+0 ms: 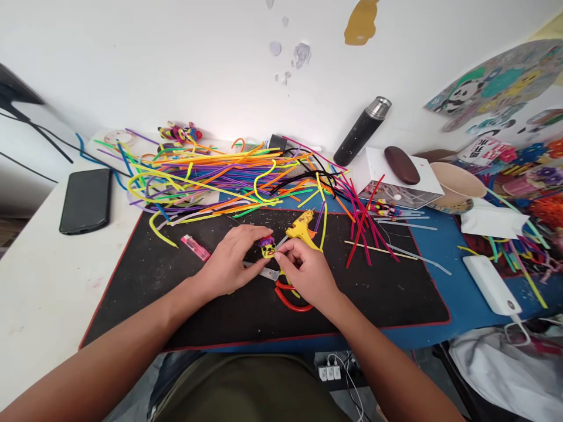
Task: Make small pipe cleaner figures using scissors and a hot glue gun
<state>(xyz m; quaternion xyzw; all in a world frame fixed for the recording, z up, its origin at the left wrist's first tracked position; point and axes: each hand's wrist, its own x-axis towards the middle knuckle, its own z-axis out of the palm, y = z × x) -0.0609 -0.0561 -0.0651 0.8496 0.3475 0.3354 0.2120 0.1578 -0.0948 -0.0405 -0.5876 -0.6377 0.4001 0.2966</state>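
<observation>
My left hand (229,261) and my right hand (308,272) meet over a black mat (176,305). Both pinch a small yellow pipe-cleaner figure (268,248) with a purple top, held between the fingertips. Under the hands lie red-handled scissors (288,296), their blades pointing left. A yellow glue gun (302,230) lies just behind my right hand. A big heap of coloured pipe cleaners (211,176) covers the back of the desk.
A pink lighter (196,247) lies left on the mat. A dark phone (85,200) sits far left. At the back right stand a black flask (360,132), a white box (398,176) and a bowl (455,186). A white power bank (492,284) lies right.
</observation>
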